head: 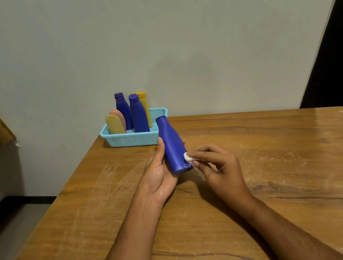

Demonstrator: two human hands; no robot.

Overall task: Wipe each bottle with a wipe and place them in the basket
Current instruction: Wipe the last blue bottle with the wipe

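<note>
Blue bottle (173, 145) held above the table (260, 160), cap end pointing at the basket (132, 138), left hand (161, 174) gripping it from below, fingers curled round the body. Right hand (216, 165) fingers pinch a small white wipe (188, 157) against the bottle's lower side. Best to rotate the bottle so every face gets wiped, keep the grip firm, then stand it in the basket's free right end beside the five bottles already inside.
</note>
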